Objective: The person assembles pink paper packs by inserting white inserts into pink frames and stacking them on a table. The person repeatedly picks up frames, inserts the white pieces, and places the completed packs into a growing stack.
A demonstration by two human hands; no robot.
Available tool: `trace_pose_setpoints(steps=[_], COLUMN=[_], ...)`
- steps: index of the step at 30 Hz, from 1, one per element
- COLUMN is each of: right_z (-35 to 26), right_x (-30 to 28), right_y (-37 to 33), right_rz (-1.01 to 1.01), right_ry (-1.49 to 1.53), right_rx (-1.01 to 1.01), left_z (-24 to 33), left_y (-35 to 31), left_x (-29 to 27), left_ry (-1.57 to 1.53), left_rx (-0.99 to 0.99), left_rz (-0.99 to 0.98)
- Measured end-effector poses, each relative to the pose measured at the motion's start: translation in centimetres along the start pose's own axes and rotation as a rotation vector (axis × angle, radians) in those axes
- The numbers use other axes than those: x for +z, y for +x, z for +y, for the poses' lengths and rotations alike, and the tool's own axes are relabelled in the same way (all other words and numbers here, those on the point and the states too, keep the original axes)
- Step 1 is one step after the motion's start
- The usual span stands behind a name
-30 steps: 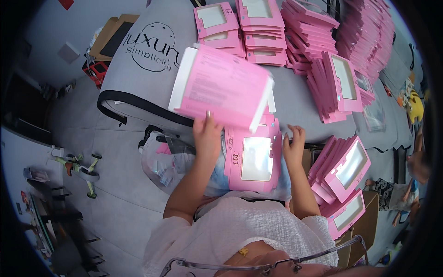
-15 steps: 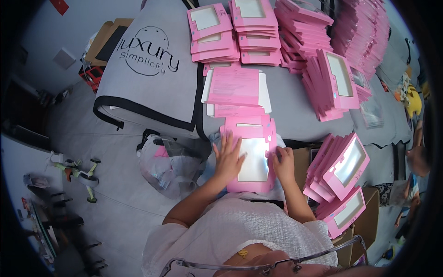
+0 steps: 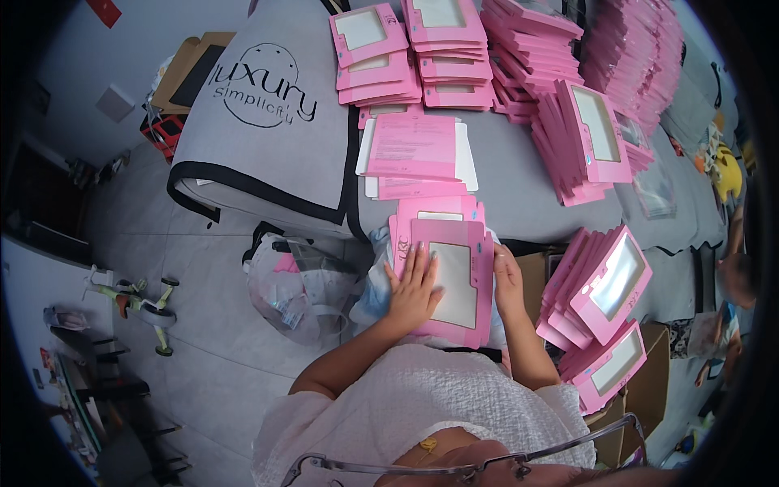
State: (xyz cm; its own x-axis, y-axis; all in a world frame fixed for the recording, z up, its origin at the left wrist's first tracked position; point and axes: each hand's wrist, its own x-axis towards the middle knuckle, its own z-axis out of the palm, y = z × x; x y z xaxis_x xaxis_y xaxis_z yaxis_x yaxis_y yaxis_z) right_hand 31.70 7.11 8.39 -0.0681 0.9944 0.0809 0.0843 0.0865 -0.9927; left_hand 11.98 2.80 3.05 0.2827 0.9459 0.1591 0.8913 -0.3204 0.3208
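In front of me on my lap lies a flat pink window box with a clear pane. It rests slightly askew over another pink window box, whose upper part shows beyond it. My left hand is laid on the top box with fingers spread, across the frame's left side and the pane. Along the right edge of the top box stands my right hand, fingers stretched out and pointing away from me. Part of that hand's palm side is hidden. Beyond the lap, pink box pieces with white flaps lie printed side up on the sofa.
Stacks of pink window boxes fill the grey sofa's far side. More pink boxes lean at my right, over a cardboard carton. A clear plastic bag sits on the floor at left, with a small tricycle beyond.
The top box has turned slightly and shifted over the box beneath, with printing now at its upper left. My left hand moved a little right, and my right hand's fingers straightened along the edge.
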Motion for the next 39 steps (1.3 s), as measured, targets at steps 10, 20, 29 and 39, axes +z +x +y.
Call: trace_pose_setpoints(steps=[10, 20, 29, 39], right_z=[-5.4, -9.6, -13.3, -11.5], right_x=[3.8, 4.4, 4.4, 1.7], right_y=[5.0, 7.3, 6.8, 4.7], right_rz=[-0.261, -0.280, -0.691, -0.896], right_ry=[-0.124, -0.557, -0.610, -0.738], right_rx=[-0.535, -0.670, -0.288, -0.694], left_z=[5.5, 1.2, 2.7, 2.0], left_y=[2.9, 5.1, 4.7, 4.7], left_x=[-5.5, -9.0, -8.6, -10.2], left_ry=[-1.788, -2.354, -2.110, -2.421], left_rx=[-0.226, -0.164, -0.467, -0.556], left_rz=[-0.126, -0.066, -0.201, -0.261])
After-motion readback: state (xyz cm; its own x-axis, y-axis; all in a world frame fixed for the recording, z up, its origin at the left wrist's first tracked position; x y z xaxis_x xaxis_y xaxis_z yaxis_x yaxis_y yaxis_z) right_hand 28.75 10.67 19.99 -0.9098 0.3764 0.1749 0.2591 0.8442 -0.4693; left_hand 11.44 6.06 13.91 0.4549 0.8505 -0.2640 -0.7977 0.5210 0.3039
